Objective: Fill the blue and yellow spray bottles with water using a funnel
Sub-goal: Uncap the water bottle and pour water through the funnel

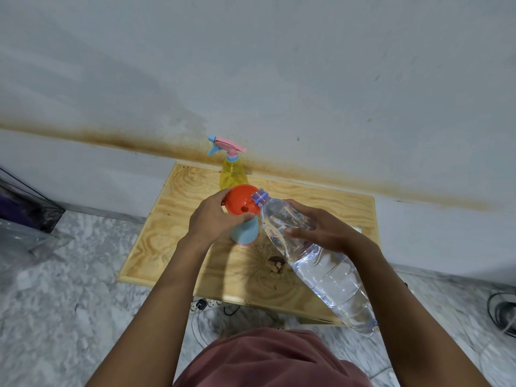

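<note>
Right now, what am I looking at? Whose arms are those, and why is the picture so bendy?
There is no machine here. A person wears a camera on their head, looking down at their own arms, and its wide lens bends the edges. The left hand steadies an orange funnel sitting in the blue bottle. The right hand tips a big water bottle so its open mouth meets the funnel's rim. Both stand over a small wooden table. At the back, by the wall, waits the yellow bottle, with its pink and blue sprayer on.
</note>
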Available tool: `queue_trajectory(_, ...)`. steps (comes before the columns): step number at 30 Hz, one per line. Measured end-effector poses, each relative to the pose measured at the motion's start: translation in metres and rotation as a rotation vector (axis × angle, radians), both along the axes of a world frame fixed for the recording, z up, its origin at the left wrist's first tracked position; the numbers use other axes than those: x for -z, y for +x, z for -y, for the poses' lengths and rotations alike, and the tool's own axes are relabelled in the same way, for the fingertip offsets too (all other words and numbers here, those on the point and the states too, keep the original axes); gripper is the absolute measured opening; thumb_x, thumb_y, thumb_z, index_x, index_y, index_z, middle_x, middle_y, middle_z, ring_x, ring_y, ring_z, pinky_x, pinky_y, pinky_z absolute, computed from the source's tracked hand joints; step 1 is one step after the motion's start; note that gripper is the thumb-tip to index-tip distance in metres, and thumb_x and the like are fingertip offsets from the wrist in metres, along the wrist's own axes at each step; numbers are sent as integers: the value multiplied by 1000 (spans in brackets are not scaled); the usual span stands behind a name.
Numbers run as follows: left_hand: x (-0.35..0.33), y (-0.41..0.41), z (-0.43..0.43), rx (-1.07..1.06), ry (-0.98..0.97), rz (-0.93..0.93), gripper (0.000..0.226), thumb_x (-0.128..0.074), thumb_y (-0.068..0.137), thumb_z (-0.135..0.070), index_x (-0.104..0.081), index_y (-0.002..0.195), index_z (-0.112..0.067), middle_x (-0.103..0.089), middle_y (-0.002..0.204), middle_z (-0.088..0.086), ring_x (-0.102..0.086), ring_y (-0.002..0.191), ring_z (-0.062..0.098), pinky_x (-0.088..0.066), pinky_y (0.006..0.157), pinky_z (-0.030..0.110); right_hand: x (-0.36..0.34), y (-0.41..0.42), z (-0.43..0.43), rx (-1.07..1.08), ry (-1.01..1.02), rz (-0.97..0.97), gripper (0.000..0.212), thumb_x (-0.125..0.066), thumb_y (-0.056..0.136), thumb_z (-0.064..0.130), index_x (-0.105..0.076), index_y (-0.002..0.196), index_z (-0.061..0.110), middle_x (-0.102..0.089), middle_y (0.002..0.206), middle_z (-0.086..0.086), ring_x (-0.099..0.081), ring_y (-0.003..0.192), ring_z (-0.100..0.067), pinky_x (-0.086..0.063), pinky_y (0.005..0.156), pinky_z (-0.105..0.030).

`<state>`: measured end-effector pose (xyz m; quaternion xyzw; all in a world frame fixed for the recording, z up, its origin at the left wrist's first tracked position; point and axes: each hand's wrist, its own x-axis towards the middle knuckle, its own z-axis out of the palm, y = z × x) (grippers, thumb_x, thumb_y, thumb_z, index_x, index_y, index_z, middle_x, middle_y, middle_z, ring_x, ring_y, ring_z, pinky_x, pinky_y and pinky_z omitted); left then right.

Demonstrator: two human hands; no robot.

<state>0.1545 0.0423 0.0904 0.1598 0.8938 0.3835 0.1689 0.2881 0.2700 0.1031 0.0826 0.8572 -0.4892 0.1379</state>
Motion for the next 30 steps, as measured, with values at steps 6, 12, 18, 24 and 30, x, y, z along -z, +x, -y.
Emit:
queue_trajectory(6,0,0,0,0,0,1,84,-84,68,-51,-48,141,-28,-60,130,-6,-57,113,16,-51,90,36,2,0,-1,-9,0,6,81,-66,80,57,-30,151,41,-61,129,11,-68,96,0,-53,73,-18)
queue_trajectory(12,2,0,0,-8,-2,11,88,-84,65,-55,-48,141,-29,-61,129,-7,-58,113,17,-52,92,39,2,1,0,-2,-11,11,81,-66,78,59,-30,149,45,-60,123,19,-68,92,4,-53,73,-19)
queue_trajectory(18,3,0,0,-9,7,16,88,-85,64,-55,-49,140,-30,-61,128,-7,-58,112,17,-51,91,37,4,0,-1,-10,-3,20,77,-68,81,58,-31,148,47,-62,125,17,-68,97,1,-54,79,-22)
queue_trajectory(24,1,0,0,-12,11,13,86,-85,66,-53,-49,140,-29,-61,128,-7,-57,113,17,-51,92,39,2,-2,2,-13,-2,25,72,-69,81,56,-33,144,52,-64,120,19,-69,95,1,-54,77,-21)
queue_trajectory(30,0,0,0,-11,5,13,86,-84,67,-52,-49,141,-29,-61,129,-6,-57,114,18,-51,93,39,5,-2,1,-18,18,24,77,-70,83,55,-31,149,46,-64,130,9,-70,98,-5,-57,83,-29)
